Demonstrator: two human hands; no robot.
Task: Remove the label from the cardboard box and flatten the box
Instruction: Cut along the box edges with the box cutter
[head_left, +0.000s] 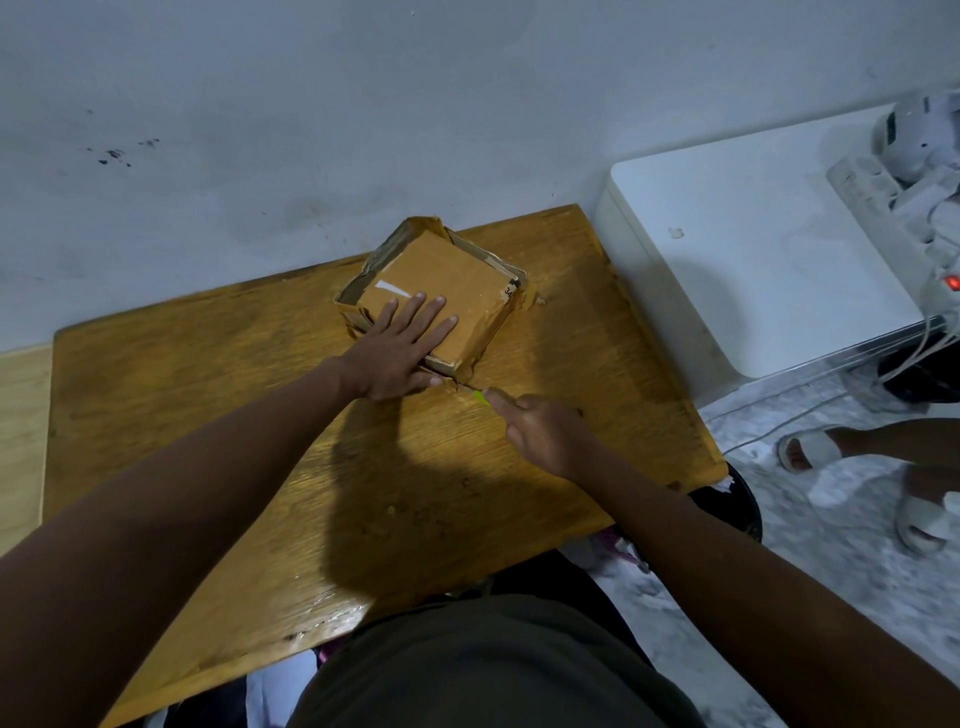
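1. Nearest to the camera, at the lower centre of the frame, the person's dark shirt (483, 670) fills the view, and both bare forearms reach up from it toward the middle.

2. The right hand (545, 434), just right of centre, is clenched around a thin tool with a light green handle (481, 397). Its tip points at the near corner of the box. The blade is too small to see clearly; it is probably a small cutter.

3. The left hand (402, 345), at the centre of the frame, lies flat with fingers spread on top of the cardboard box (457, 291) and grasps nothing.

4. The step in hand seems to be cutting the tape at the near bottom corner so that the box can be flattened. To do it well, the left hand should press firmly so the box does not slide, the thumb should stay away from the cutting line, and the tool should go low along the seam, away from the body.

5. The box is low and about square, of brown matte cardboard. It stands on the wooden table (208, 415), above centre and close to the wall. Its edges are worn, with torn tape and small white label remains (389, 288) on top.

6. The table is glossy, with visible grain and crumbs of paper. Behind it is a pale, stained wall (363, 104), and at the upper right a smooth white appliance (753, 260).
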